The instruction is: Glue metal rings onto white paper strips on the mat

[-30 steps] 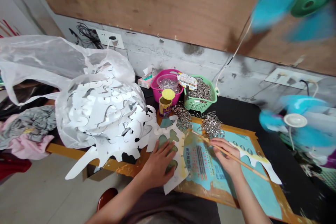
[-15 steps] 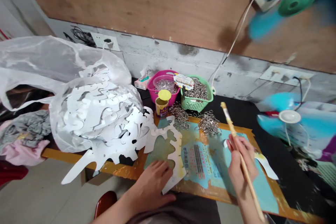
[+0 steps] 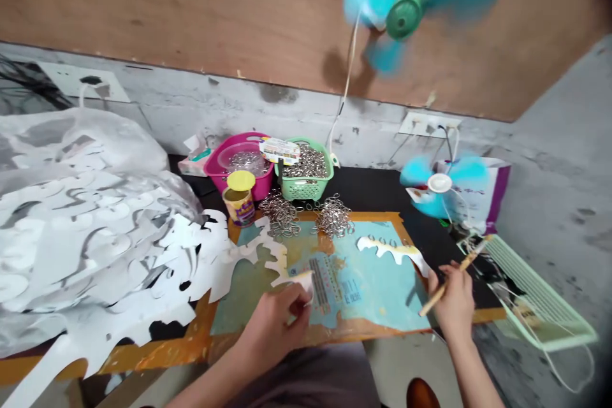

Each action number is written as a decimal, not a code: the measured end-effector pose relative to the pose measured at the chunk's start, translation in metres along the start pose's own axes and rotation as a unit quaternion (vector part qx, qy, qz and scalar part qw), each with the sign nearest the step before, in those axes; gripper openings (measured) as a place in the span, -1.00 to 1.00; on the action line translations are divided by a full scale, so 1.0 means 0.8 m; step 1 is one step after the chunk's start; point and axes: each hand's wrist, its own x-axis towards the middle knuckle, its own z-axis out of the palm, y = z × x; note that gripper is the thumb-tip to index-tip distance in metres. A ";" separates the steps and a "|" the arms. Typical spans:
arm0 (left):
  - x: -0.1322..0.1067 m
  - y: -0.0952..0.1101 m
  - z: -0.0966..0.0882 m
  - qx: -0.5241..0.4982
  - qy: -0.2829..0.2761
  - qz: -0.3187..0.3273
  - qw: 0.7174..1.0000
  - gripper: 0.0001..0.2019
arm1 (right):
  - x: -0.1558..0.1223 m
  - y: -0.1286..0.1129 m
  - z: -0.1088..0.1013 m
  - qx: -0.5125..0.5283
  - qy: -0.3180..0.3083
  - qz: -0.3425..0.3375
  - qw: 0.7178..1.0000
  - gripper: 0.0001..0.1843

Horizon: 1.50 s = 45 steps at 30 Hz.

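Note:
My left hand [image 3: 280,315] pinches the end of a white cutout strip [image 3: 276,254] with a scalloped edge, lying across the left of the blue sheet. In my right hand [image 3: 452,299] is a paintbrush [image 3: 466,261], its bristles pointing up and to the right. The fingers of that hand are at the end of a second white cutout strip [image 3: 394,248], which has yellowish glue and several rings along its upper edge. I cannot tell whether they grip it. Two piles of metal rings [image 3: 335,217] lie at the back of the blue sheet [image 3: 382,293].
A bag of white cutouts [image 3: 95,223] fills the left. Behind stand a yellow-lidded can [image 3: 240,207], a pink basket [image 3: 217,169] and a green basket [image 3: 306,188] of metal rings. Two blue fans spin, one on the wall [image 3: 406,13], one at right [image 3: 438,183]. A pale green rack [image 3: 549,306] stands right.
The view has swung right. My left hand has taken hold of the strip's end. My right hand has moved to the other strip's end, and the brush now slants to the right.

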 end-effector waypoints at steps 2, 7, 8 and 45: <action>0.037 0.014 0.017 -0.051 0.017 -0.009 0.999 -0.89 | -0.002 0.013 0.007 -0.036 -0.033 0.051 0.998 -0.57; 0.126 0.040 0.052 -0.041 0.090 0.000 0.995 -0.95 | 0.008 0.022 0.014 0.026 -0.089 0.062 0.994 -0.68; 0.143 0.044 0.058 -0.021 0.104 -0.005 0.994 -0.95 | 0.009 0.023 0.014 0.047 -0.089 0.056 0.993 -0.70; 0.178 0.047 0.201 0.138 -0.128 -0.026 0.982 -0.60 | -0.051 0.122 -0.084 0.244 -0.171 0.114 0.948 -0.46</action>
